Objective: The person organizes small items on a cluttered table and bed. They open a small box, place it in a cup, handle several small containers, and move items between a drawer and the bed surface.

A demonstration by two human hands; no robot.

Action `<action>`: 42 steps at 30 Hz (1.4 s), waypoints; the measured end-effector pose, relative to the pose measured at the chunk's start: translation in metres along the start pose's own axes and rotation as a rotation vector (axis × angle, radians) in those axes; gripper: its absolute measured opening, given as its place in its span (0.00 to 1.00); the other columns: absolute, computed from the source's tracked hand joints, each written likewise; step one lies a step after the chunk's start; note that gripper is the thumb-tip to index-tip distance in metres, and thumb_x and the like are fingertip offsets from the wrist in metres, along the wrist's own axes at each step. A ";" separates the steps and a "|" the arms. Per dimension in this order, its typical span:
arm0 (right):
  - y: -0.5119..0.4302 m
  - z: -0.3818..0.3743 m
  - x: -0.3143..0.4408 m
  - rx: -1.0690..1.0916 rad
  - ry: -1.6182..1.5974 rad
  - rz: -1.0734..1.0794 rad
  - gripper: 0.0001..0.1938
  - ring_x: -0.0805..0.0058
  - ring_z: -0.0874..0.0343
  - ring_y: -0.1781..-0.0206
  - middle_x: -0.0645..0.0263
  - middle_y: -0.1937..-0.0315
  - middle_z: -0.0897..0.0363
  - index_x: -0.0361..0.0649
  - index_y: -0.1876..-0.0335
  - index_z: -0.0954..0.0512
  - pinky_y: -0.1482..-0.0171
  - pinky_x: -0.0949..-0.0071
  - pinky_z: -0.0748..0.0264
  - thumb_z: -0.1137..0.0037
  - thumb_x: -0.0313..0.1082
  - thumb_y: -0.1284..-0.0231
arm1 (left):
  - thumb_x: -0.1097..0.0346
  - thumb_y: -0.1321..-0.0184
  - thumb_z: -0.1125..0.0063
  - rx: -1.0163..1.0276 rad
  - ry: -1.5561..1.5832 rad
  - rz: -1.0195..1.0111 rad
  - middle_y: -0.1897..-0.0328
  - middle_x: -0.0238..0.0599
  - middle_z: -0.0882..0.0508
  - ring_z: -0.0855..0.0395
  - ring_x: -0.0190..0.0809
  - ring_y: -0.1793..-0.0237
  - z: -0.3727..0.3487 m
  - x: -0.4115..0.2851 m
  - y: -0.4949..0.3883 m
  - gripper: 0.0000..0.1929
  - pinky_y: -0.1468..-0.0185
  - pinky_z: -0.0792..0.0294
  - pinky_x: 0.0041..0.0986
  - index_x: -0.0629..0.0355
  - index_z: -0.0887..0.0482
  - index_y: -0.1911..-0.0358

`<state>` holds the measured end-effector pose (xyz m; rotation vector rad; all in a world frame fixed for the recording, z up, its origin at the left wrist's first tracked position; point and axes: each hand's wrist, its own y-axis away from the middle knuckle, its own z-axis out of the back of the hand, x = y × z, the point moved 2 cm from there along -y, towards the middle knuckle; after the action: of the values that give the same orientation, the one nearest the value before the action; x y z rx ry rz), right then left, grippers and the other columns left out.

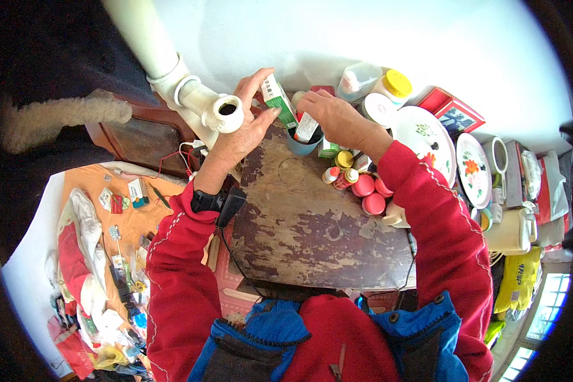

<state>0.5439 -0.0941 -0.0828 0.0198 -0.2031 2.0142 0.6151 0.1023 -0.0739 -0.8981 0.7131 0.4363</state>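
My left hand [241, 136] grips a green-and-white carton [281, 104] between thumb and fingers, tilted above the far edge of the tabletop. The carton bears writing. Just below it, a blue-grey cup [302, 145] stands on the worn wooden tabletop [286, 210]. A small white packet with print [307, 125] leans out of the cup. Over the cup's right side, my right hand [336, 114] is bent with its fingers curled at the packet. Its fingertips are partly hidden, so I cannot tell whether it holds anything.
A white plastic pipe [223, 114] with an open end is beside my left hand. Right of the cup are small bottles [346, 178], pink-lidded jars [373, 203] and floral enamel lids [425, 138]. A black wrist device [230, 206] trails a cable along the table's left edge.
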 end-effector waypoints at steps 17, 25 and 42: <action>0.012 0.001 -0.018 -0.203 -0.249 -0.315 0.22 0.48 0.21 0.49 0.46 0.57 0.20 0.37 0.46 0.27 0.46 0.57 0.24 0.47 0.22 0.51 | 0.80 0.46 0.38 0.113 0.069 0.079 0.38 0.38 0.26 0.23 0.38 0.47 -0.016 0.007 -0.004 0.34 0.52 0.24 0.27 0.51 0.29 0.34; 0.009 -0.013 -0.009 -0.148 -0.096 -0.274 0.17 0.51 0.20 0.53 0.50 0.60 0.20 0.40 0.52 0.24 0.50 0.57 0.23 0.42 0.22 0.51 | 0.81 0.45 0.39 0.209 0.114 0.137 0.40 0.39 0.25 0.22 0.37 0.46 -0.023 0.001 -0.008 0.32 0.48 0.23 0.28 0.54 0.30 0.34; 0.032 -0.023 -0.030 -0.179 -0.256 -0.336 0.23 0.47 0.22 0.48 0.47 0.51 0.21 0.38 0.44 0.28 0.45 0.56 0.25 0.44 0.22 0.50 | 0.77 0.47 0.36 0.241 0.013 0.204 0.42 0.51 0.23 0.22 0.52 0.44 -0.032 0.015 -0.003 0.31 0.41 0.30 0.35 0.58 0.30 0.37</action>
<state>0.5301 -0.1307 -0.1131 0.1877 -0.5083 1.6489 0.6153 0.0755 -0.0966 -0.6043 0.8536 0.5126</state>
